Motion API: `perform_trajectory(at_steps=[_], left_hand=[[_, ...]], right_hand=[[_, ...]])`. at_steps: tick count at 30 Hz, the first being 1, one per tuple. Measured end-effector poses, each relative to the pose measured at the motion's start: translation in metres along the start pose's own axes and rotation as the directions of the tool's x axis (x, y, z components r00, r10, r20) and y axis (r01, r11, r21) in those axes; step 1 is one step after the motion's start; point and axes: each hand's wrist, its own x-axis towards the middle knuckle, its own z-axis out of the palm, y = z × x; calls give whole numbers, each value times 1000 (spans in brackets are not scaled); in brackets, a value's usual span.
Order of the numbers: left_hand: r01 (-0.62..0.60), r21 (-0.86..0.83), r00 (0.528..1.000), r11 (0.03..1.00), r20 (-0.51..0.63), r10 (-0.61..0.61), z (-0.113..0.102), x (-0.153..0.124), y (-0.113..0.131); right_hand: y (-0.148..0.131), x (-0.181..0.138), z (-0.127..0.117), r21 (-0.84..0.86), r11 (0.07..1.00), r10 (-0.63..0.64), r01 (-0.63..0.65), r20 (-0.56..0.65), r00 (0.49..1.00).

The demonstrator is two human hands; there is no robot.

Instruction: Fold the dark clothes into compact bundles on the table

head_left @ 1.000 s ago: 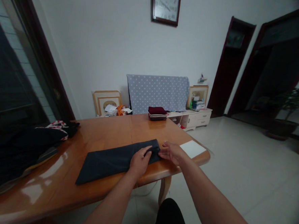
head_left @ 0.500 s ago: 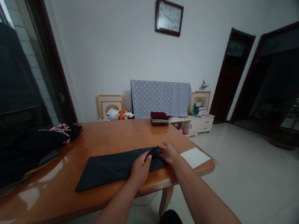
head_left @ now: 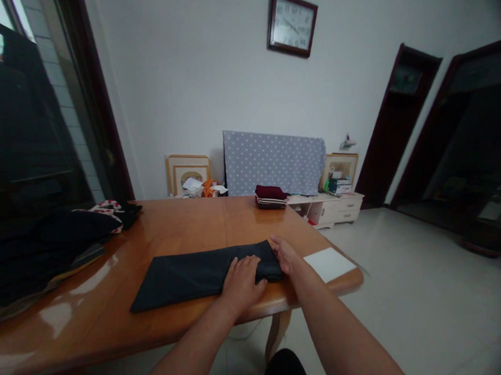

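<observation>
A dark garment (head_left: 188,277), folded into a long flat strip, lies near the front edge of the wooden table (head_left: 193,225). I cannot make out what kind of garment it is. My left hand (head_left: 243,278) rests flat on its right part, palm down with the fingers spread. At the strip's right end, my right hand (head_left: 285,255) stands on edge against the cloth, its fingers stretched out and partly hidden by the fabric. Just right of that hand lies a white sheet (head_left: 330,264).
A stack of folded clothes (head_left: 270,197), maroon on top, sits at the table's far edge. Loose dark clothes (head_left: 46,251) are heaped on the left. Behind the table stand a low white cabinet (head_left: 341,210) and something under a dotted grey cloth (head_left: 274,160).
My left hand has let go of the pinched fold at the garment's right end and now lies flat on it. That end is flatter. The view has shifted slightly.
</observation>
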Motion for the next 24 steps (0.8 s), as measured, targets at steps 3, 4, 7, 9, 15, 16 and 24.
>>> perform_trajectory(at_steps=[3, 4, 7, 9, 15, 16, 24], left_hand=[[-20, 11, 999, 1000, 26, 19, -6, -1, -4], [-23, 11, 999, 1000, 37, 23, -9, -1, -6], [-17, 0, 997, 1000, 76, 17, -15, 1, -7], [2, -13, 996, 1000, 92, 0, -17, 2, -6], [73, -44, 994, 996, 82, -69, -13, 3, -8], [74, -45, 994, 996, 84, -70, -13, 3, -9], [76, -49, 982, 996, 179, -66, -23, 4, -8]], right_hand=[[-2, 2, -2, -19, 1000, 12, -12, 23, 1000], [-3, 1, -2, -20, 1000, 25, -24, 46, 999], [-7, -4, -5, -4, 998, 68, -68, 154, 986], [-9, -7, -6, 18, 996, 79, -84, 203, 976], [-5, -5, -7, 70, 997, -32, 30, 33, 999], [-4, -4, -7, 65, 997, -33, 32, 19, 999], [-8, -6, -11, 42, 993, 98, -111, 232, 968]])
